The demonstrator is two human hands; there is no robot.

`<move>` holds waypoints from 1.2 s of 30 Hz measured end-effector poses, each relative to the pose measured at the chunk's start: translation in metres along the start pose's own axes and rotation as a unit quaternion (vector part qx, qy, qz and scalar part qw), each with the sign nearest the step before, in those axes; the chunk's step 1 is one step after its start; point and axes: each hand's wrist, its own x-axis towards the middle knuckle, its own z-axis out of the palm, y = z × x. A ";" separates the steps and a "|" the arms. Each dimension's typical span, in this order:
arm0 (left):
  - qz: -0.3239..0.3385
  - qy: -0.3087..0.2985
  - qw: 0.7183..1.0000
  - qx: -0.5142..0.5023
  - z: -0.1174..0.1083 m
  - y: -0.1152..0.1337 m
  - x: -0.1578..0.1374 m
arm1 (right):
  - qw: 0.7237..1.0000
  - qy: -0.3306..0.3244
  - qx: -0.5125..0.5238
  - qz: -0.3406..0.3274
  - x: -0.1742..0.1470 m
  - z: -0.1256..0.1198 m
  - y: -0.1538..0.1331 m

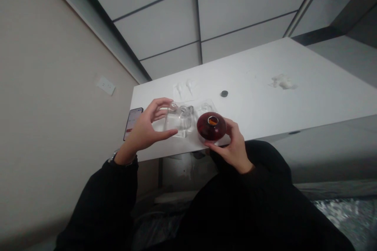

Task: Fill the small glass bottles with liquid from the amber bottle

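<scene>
My right hand (234, 147) is wrapped round a squat, dark red glass bottle (210, 132). A metal-rimmed opening on its top shows orange inside. My left hand (147, 125) curves round the left side of a clear, boxy container (177, 123), its thumb along the near side and its fingers at the far side. Glints and the see-through walls blur what lies in or behind this container. Just behind the red bottle is a crumpled piece of clear plastic (205, 107).
Two white pointed pieces (189, 86) lie on clear film at the back of the white table (259, 102). A small dark disc (224, 93) sits right of them. Farther right is crumpled white tissue (283, 81). A phone (133, 121) rests at the left edge, beside the wall.
</scene>
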 end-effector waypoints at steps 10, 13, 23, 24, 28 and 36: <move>-0.096 0.030 0.981 -0.166 0.030 -0.083 0.005 | 0.992 0.110 -0.028 0.053 -0.001 -0.019 0.014; -0.101 0.007 0.981 -0.165 0.042 -0.092 0.009 | 0.987 0.136 -0.032 0.082 0.002 -0.026 0.017; -0.078 0.002 0.985 -0.152 0.061 -0.106 0.014 | 0.980 0.156 -0.010 0.120 0.009 -0.030 0.023; -0.079 0.003 0.985 -0.151 0.062 -0.106 0.014 | 0.981 0.153 -0.010 0.118 0.009 -0.029 0.023; -0.087 0.009 0.986 -0.140 0.064 -0.102 0.014 | 0.986 0.137 -0.020 0.098 0.009 -0.028 0.024; -0.083 0.024 0.990 -0.112 0.068 -0.097 0.014 | 0.989 0.115 -0.028 0.093 0.007 -0.028 0.024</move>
